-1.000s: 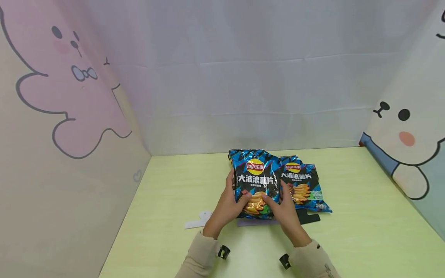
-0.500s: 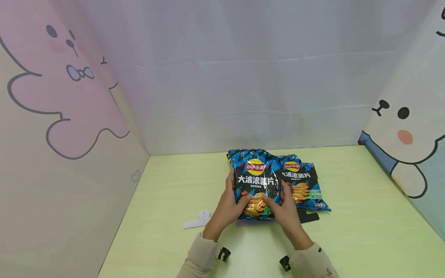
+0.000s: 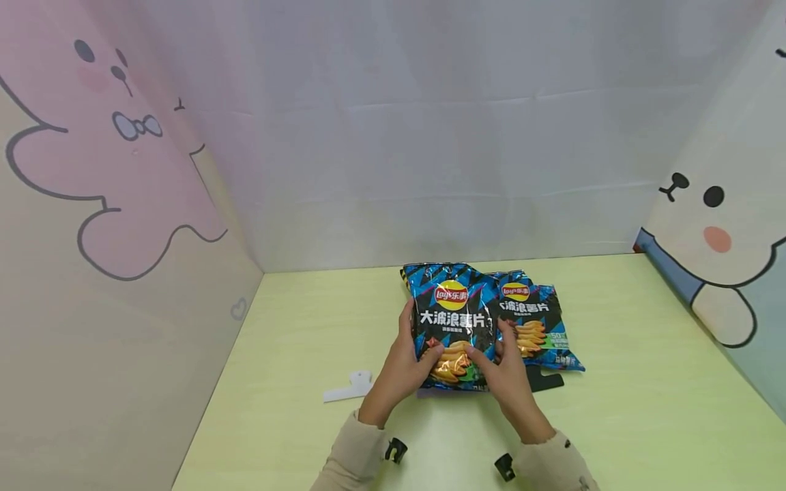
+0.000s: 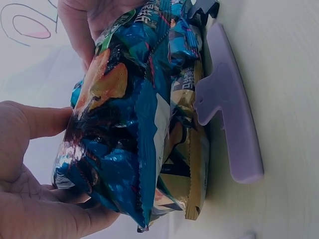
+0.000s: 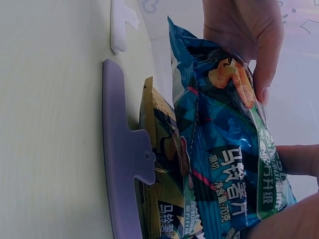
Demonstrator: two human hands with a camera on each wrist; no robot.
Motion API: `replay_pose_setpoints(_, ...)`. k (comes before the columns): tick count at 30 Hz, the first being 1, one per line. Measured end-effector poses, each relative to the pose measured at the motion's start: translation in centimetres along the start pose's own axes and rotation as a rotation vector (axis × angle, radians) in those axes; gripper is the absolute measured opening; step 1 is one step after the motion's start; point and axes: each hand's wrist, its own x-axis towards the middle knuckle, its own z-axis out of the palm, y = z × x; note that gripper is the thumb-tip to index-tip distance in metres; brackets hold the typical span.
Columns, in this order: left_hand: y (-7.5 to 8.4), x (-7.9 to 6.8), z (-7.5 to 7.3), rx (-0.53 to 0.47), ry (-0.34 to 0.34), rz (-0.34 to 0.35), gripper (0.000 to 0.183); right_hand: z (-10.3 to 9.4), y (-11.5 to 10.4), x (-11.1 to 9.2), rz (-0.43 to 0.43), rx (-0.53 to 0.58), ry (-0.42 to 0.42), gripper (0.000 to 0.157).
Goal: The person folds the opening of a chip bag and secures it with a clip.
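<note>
Both hands hold a blue-and-black bag of potato chips [image 3: 451,327], its front facing up. The left hand [image 3: 402,368] grips its left side, thumb on the front. My right hand [image 3: 508,374] grips the right side, thumb also on the front. A second blue bag of chips [image 3: 533,331] lies behind it to the right, partly covered. In the wrist views a gold-and-black bag of chips [image 4: 197,169] lies under the held bag. A purple sealing clip [image 5: 122,149] rests on the table at the near side of the bags, mostly hidden in the head view.
A white sealing clip [image 3: 348,387] lies left of the left hand. A black sealing clip [image 3: 545,379] lies right of the right hand, partly hidden under the second bag. The pale yellow table [image 3: 645,409] meets cloth walls with cartoon animals [image 3: 430,157] at the back and sides.
Both hands keep their grip. The held bag now covers slightly more of the second bag's left edge. The head view has shifted a little.
</note>
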Motion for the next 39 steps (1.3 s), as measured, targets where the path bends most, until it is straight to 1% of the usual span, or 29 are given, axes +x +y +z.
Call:
replay_pose_setpoints(4, 0.0, -0.1, 0.2, -0.012, -0.001, -0.006, 0.095, -0.1, 0.1, 0.0, 0.011, 0.021, -0.006, 0.087)
replay_pose_setpoints(9, -0.1, -0.4, 0.4, -0.029, -0.007, -0.008, 0.096, -0.2, 0.3, -0.1, 0.004, 0.05, -0.014, 0.088)
replay_pose_setpoints(15, -0.2, -0.5, 0.5, -0.031, -0.005, 0.008, 0.096, -0.1, 0.5, -0.3, -0.002, 0.036, -0.007, 0.085)
replay_pose_setpoints(20, -0.5, -0.6, 0.6, -0.035, -0.01, 0.013, 0.097, -0.2, 0.6, -0.5, 0.008, 0.026, -0.004, 0.087)
replay_pose_setpoints(27, -0.5, -0.9, 0.7, -0.041, -0.017, 0.013, 0.097, -0.4, 0.7, -0.7, 0.006, 0.042, -0.009, 0.09)
replay_pose_setpoints(35, -0.9, -1.1, 1.1, -0.028, -0.014, -0.006, 0.1, -0.4, 1.3, -0.8, -0.014, 0.049, 0.004, 0.084)
replay_pose_setpoints(39, -1.1, -1.2, 1.3, -0.011, -0.012, -0.016, 0.103, -0.3, 1.6, -0.8, -0.016, 0.046, 0.003, 0.085)
